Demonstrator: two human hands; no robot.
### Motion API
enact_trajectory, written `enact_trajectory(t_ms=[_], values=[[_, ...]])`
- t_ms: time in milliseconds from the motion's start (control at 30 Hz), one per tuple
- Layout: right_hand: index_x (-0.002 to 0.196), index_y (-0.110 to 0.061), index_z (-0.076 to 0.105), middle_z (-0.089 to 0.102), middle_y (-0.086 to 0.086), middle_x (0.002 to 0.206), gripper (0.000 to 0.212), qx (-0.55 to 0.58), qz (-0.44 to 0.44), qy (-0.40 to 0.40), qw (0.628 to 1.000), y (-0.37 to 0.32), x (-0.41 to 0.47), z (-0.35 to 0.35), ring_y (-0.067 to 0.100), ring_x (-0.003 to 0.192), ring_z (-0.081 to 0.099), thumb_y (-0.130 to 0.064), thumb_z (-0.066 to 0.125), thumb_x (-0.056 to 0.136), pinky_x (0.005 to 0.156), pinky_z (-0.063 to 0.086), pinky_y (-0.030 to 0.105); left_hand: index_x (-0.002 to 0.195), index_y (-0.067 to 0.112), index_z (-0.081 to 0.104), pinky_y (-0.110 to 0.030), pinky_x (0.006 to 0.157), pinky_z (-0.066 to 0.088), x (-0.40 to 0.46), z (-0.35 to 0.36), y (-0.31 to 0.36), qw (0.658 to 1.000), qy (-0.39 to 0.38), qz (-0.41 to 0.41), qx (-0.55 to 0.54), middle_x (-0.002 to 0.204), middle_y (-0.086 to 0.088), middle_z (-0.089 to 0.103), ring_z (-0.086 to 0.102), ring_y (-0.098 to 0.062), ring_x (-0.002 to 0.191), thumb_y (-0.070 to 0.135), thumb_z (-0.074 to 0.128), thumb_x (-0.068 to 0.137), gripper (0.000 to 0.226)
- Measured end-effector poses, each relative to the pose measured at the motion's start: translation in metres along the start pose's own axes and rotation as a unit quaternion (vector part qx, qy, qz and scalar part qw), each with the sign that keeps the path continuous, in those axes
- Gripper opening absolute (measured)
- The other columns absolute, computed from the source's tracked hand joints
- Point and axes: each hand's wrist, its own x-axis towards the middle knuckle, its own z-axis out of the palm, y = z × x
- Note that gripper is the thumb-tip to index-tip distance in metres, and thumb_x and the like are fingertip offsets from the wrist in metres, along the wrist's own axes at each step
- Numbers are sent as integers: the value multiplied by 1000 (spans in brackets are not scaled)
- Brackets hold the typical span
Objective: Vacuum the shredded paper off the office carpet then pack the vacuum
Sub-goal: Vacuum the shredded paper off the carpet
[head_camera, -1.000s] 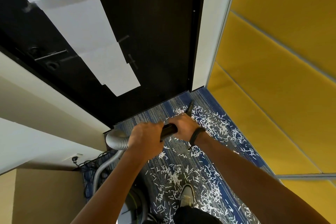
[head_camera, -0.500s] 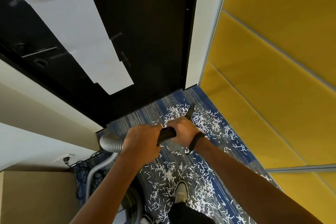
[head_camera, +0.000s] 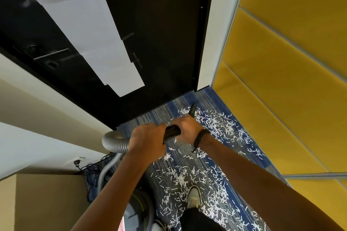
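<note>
White shredded paper [head_camera: 212, 127] lies scattered over the blue striped carpet [head_camera: 208, 97]. Both hands hold the vacuum's black wand [head_camera: 171, 131]. My left hand [head_camera: 146, 141] grips its near end, where the grey ribbed hose [head_camera: 114, 142] joins. My right hand [head_camera: 187, 129], with a black wristband, grips the wand further forward. The wand's black nozzle tip [head_camera: 193, 109] sits on the carpet among the shreds, close to the dark door. The hose curves down to the vacuum body [head_camera: 139, 206] at my left foot.
A dark door [head_camera: 159, 33] with white sheets taped on it closes the corner ahead. Yellow padded wall panels [head_camera: 281, 80] run along the right. A beige box [head_camera: 48, 202] and tangled cables [head_camera: 92, 170] lie at lower left. My white shoe [head_camera: 193, 197] stands on the shreds.
The view has shifted slightly. Both hands keep their grip on the wand, and the nozzle stays near the door among the shreds.
</note>
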Motion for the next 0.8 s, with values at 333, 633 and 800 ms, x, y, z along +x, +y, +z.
enact_trajectory(t_ms=[333,633,800], values=[[81,-17,62,65,-5,72,15,14,4,30,999,-7,-2,0,10,64,56,-6,70,80,70,42,25,136,28,54,-30,82,58,1,-11,-9,999,2,32,11,109,3,71,69,-16,95,46,67,95,47],[80,-17,62,65,-4,72,14,2,2,39,999,-23,-6,13,11,64,57,-8,73,81,70,53,32,140,31,52,-27,86,53,-19,-11,-18,999,7,36,-8,114,7,71,68,-13,101,46,66,96,48],[81,-16,62,66,-3,74,14,19,-3,27,999,-40,0,21,10,66,57,-10,74,82,71,53,31,141,31,51,-29,91,55,-31,-11,-29,1000,-5,11,12,118,6,69,68,-15,106,48,66,96,51]])
